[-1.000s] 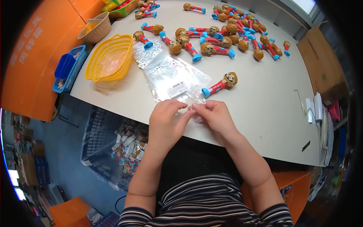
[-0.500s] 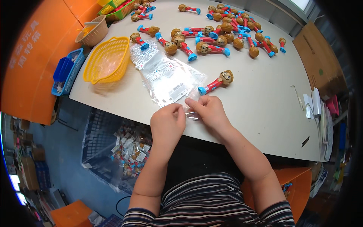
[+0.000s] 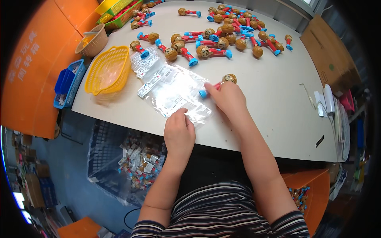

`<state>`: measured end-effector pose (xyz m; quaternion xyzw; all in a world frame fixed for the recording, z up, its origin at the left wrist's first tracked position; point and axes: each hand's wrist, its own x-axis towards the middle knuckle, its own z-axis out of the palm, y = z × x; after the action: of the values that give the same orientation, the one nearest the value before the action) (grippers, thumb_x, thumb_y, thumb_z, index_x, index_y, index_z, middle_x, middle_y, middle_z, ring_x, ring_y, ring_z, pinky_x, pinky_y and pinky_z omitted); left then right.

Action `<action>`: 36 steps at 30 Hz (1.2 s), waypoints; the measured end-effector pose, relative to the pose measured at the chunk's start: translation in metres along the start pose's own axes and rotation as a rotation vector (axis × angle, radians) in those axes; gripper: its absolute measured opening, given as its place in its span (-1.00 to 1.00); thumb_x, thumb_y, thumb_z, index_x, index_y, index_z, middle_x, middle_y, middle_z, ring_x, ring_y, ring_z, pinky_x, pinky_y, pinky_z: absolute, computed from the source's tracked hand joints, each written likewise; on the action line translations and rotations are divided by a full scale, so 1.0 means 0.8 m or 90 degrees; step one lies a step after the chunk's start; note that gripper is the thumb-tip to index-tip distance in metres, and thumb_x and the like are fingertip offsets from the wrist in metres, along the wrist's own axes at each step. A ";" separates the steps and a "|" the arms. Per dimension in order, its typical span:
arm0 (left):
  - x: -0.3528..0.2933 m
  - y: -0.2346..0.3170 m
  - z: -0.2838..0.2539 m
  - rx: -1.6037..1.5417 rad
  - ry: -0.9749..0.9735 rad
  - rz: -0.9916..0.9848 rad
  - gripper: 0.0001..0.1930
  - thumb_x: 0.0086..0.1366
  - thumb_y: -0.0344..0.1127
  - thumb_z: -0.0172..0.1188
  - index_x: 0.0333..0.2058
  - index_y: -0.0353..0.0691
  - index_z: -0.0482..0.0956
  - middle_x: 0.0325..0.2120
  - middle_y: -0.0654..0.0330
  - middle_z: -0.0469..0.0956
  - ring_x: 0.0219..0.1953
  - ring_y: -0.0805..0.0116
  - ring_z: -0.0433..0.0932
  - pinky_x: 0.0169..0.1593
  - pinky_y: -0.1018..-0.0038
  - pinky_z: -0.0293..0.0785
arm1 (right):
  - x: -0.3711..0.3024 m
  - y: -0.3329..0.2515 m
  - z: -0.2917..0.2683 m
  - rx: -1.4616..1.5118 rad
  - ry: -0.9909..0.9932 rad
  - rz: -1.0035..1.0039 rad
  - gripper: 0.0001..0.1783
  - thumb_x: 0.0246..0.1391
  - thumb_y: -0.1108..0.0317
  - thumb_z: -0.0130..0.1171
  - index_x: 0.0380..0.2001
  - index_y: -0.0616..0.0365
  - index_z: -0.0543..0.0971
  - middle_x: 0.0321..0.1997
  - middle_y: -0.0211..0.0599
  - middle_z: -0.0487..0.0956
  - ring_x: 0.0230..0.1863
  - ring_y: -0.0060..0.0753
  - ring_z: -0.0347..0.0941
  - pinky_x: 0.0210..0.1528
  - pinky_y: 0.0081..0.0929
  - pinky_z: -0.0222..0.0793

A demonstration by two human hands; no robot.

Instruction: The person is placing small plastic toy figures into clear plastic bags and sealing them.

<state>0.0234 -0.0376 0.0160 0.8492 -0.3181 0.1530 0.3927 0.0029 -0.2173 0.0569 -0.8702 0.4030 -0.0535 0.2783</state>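
A toy figure [image 3: 229, 78] with a brown-haired, moustached head, red body and blue base lies at the middle of the table. My right hand [image 3: 229, 97] is over its red body, fingers closed about it and partly hiding it. My left hand [image 3: 179, 129], near the table's front edge, pinches the near edge of a clear plastic bag [image 3: 200, 112]. Beneath and beyond that bag spreads a fanned stack of clear printed bags [image 3: 168, 85].
Many similar toy figures [image 3: 214, 52] lie at the back. A yellow basket [image 3: 126, 65], a beige basket [image 3: 100, 39] and a blue basket [image 3: 79, 81] stand left. Below are a blue crate [image 3: 103, 152] of bagged toys and an orange bin [image 3: 317, 186]. A cardboard box [image 3: 327, 55] stands right.
My right hand has left the bag's edge and moved forward onto the lying toy figure. My left hand stays at the bag. The whole view has shifted slightly.
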 end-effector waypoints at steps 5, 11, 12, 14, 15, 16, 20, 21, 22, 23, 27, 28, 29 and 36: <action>-0.006 -0.002 -0.017 0.073 -0.037 -0.024 -0.82 0.10 -0.54 0.21 -0.27 -0.33 0.57 -0.41 0.02 0.56 -0.32 0.07 0.57 -0.21 0.26 0.49 | 0.008 0.009 -0.013 -0.029 -0.012 -0.003 -0.56 0.01 0.03 0.22 -0.40 0.28 0.66 -0.37 -0.03 0.66 -0.30 -0.06 0.62 -0.24 -0.19 0.52; -0.002 0.007 -0.018 -0.008 -0.007 -0.063 -0.93 0.10 -0.50 0.24 -0.40 -0.34 0.61 -0.45 0.03 0.58 -0.37 0.09 0.59 -0.23 0.29 0.49 | -0.039 0.023 -0.038 0.283 -0.121 -0.116 -0.71 0.06 0.26 0.27 -0.31 0.33 0.62 -0.45 -0.21 0.63 -0.41 -0.38 0.57 -0.32 -0.44 0.47; 0.000 0.010 -0.017 -0.012 -0.007 -0.066 -0.93 0.10 -0.50 0.24 -0.40 -0.34 0.61 -0.45 0.03 0.58 -0.37 0.09 0.59 -0.23 0.29 0.49 | -0.062 0.025 -0.046 0.495 -0.203 -0.167 -0.76 0.10 0.32 0.28 -0.28 0.32 0.62 -0.46 -0.30 0.61 -0.43 -0.52 0.54 -0.34 -0.53 0.44; 0.003 0.012 -0.015 -0.078 -0.016 -0.076 -0.93 0.12 -0.49 0.24 -0.38 -0.30 0.58 -0.48 0.05 0.55 -0.36 0.05 0.55 -0.24 0.23 0.47 | -0.094 0.034 -0.053 0.442 -0.215 -0.176 -0.76 0.13 0.33 0.28 -0.24 0.31 0.62 -0.46 -0.36 0.60 -0.42 -0.59 0.51 -0.36 -0.58 0.41; 0.003 0.010 -0.015 -0.076 -0.013 -0.082 -0.93 0.12 -0.49 0.24 -0.38 -0.30 0.58 -0.48 0.05 0.55 -0.36 0.05 0.55 -0.24 0.23 0.47 | -0.104 0.039 -0.053 0.393 -0.224 -0.186 -0.77 0.15 0.35 0.28 -0.21 0.31 0.62 -0.46 -0.41 0.59 -0.42 -0.65 0.49 -0.38 -0.63 0.39; 0.005 0.009 -0.012 -0.093 -0.014 -0.085 -0.93 0.13 -0.49 0.24 -0.38 -0.30 0.58 -0.48 0.06 0.56 -0.36 0.06 0.56 -0.24 0.24 0.47 | -0.108 0.048 -0.051 0.390 -0.224 -0.187 -0.77 0.15 0.35 0.28 -0.21 0.31 0.62 -0.46 -0.41 0.59 -0.42 -0.65 0.49 -0.38 -0.63 0.39; 0.011 0.012 -0.008 -0.140 -0.026 -0.119 -0.95 0.16 -0.48 0.22 -0.38 -0.31 0.57 -0.48 0.05 0.58 -0.37 0.06 0.59 -0.23 0.27 0.49 | -0.115 0.075 -0.031 0.307 -0.111 -0.200 -0.69 0.09 0.35 0.32 -0.14 0.30 0.62 -0.50 -0.37 0.58 -0.47 -0.63 0.47 -0.42 -0.63 0.36; 0.012 0.013 -0.007 -0.141 -0.028 -0.118 -0.95 0.16 -0.48 0.22 -0.38 -0.31 0.57 -0.48 0.05 0.58 -0.37 0.06 0.59 -0.23 0.27 0.49 | -0.116 0.077 -0.028 0.256 -0.060 -0.226 -0.68 0.07 0.36 0.32 -0.12 0.28 0.62 -0.51 -0.33 0.59 -0.49 -0.60 0.47 -0.43 -0.63 0.36; 0.012 0.013 -0.007 -0.153 -0.015 -0.117 -0.95 0.16 -0.49 0.22 -0.38 -0.32 0.57 -0.47 0.04 0.57 -0.36 0.05 0.58 -0.23 0.27 0.48 | -0.115 0.079 -0.026 0.257 -0.060 -0.225 -0.68 0.07 0.36 0.32 -0.12 0.28 0.62 -0.51 -0.33 0.59 -0.49 -0.60 0.47 -0.43 -0.63 0.36; 0.013 0.013 -0.007 -0.165 -0.003 -0.115 -0.95 0.15 -0.50 0.21 -0.38 -0.33 0.56 -0.46 0.04 0.57 -0.35 0.04 0.57 -0.22 0.27 0.48 | -0.115 0.081 -0.023 0.228 -0.040 -0.270 -0.68 0.05 0.37 0.32 -0.12 0.27 0.63 -0.49 -0.27 0.60 -0.51 -0.55 0.47 -0.45 -0.62 0.35; 0.020 0.017 -0.006 -0.133 0.007 -0.010 -0.91 0.12 -0.52 0.23 -0.37 -0.33 0.55 -0.41 0.03 0.54 -0.31 0.03 0.55 -0.19 0.26 0.46 | -0.121 0.075 -0.012 0.072 0.090 -0.456 -0.71 0.03 0.40 0.32 -0.14 0.24 0.64 -0.44 -0.15 0.62 -0.53 -0.41 0.49 -0.48 -0.57 0.37; 0.022 0.021 -0.006 -0.112 0.012 0.049 -0.89 0.10 -0.53 0.23 -0.36 -0.33 0.54 -0.39 0.03 0.52 -0.28 0.02 0.53 -0.18 0.25 0.45 | -0.122 0.071 -0.008 0.063 0.136 -0.468 -0.72 0.04 0.41 0.32 -0.14 0.24 0.64 -0.46 -0.19 0.59 -0.52 -0.43 0.51 -0.47 -0.50 0.40; 0.024 0.024 -0.006 -0.090 0.017 0.107 -0.87 0.08 -0.54 0.24 -0.36 -0.32 0.53 -0.36 0.03 0.51 -0.26 0.02 0.51 -0.17 0.25 0.44 | -0.121 0.073 -0.005 0.064 0.137 -0.468 -0.72 0.04 0.41 0.32 -0.14 0.24 0.64 -0.46 -0.19 0.59 -0.52 -0.43 0.51 -0.47 -0.50 0.40; 0.024 0.028 -0.008 -0.100 -0.050 0.090 -0.91 0.08 -0.54 0.21 -0.40 -0.32 0.50 -0.38 0.05 0.49 -0.27 0.03 0.49 -0.16 0.25 0.42 | -0.103 0.092 -0.016 0.830 -0.343 0.137 -0.74 0.28 0.25 0.12 -0.27 0.27 0.59 -0.52 -0.36 0.55 -0.65 -0.65 0.36 -0.66 -0.69 0.23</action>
<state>0.0227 -0.0515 0.0427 0.7964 -0.4037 0.1217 0.4336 -0.1058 -0.2007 0.0400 -0.4650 0.2897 -0.0387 0.8357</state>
